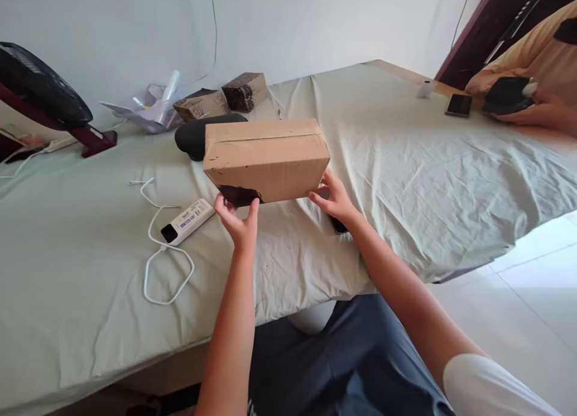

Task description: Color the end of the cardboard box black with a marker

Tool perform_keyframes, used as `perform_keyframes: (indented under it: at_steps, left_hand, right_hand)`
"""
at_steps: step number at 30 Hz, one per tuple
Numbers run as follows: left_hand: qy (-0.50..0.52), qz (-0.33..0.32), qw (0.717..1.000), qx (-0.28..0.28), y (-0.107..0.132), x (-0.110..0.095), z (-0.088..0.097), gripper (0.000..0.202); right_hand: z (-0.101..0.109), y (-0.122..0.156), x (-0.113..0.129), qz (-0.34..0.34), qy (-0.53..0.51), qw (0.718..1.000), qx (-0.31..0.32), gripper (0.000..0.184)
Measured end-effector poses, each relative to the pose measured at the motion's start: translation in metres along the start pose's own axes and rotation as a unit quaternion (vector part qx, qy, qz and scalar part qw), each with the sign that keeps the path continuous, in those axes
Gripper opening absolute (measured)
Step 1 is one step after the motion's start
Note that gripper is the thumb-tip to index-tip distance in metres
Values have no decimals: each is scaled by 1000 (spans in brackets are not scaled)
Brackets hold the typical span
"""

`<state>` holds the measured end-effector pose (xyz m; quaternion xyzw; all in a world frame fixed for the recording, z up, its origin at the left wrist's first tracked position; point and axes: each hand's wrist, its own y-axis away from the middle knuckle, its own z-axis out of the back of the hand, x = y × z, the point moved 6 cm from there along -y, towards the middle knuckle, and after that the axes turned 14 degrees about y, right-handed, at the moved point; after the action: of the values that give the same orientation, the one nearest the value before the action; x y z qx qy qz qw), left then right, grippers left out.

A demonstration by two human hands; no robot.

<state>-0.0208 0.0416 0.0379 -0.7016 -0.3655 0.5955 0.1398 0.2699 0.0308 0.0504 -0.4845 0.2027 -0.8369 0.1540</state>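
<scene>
A brown cardboard box [270, 160], closed with tape along its top, is held up between my two hands above the cloth-covered table. Its lower left corner carries a dark patch. My left hand [238, 220] grips that corner, thumb in front and fingers going underneath. At the lower right corner, my right hand [332, 196] holds the box, with some fingers hidden behind it. Below the right wrist lies a dark phone-like object [338, 225], mostly covered. Left of my left hand rests a white power bank [188, 221] with a white cable [169, 302].
Behind the box sit a black rounded case [192, 138], two small cardboard boxes [246, 92] and a clear plastic basket [155, 118]. A fan [49, 94] stands at the left. At the far right, another person [541, 73] holds a dark object near a phone [458, 104].
</scene>
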Motion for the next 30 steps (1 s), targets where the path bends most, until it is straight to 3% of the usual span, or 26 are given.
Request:
perform_keyframes:
  at_steps: [6, 11, 14, 19, 26, 30]
  left_hand:
    - [-116, -24, 993, -20, -3, -3, 9, 56]
    - [-67, 40, 997, 1, 1, 12, 7, 52]
    - [-37, 63, 997, 14, 2, 17, 6, 41]
    - [44, 97, 994, 7, -2, 32, 9, 29]
    - [146, 163, 976, 3, 1, 48, 5, 57]
    - [178, 186, 966, 30, 2, 47, 3, 78]
  right_hand:
    - [4, 0, 4, -14, -19, 1000, -4, 83]
    - [3, 2, -9, -96, -46, 994, -26, 102]
    - [7, -2, -10, -92, -88, 991, -50, 92]
    - [16, -6, -2, -95, -146, 984, -25, 80]
    - [18, 0, -7, -121, -110, 986, -44, 103]
    - [24, 1, 4, -83, -105, 990, -34, 87]
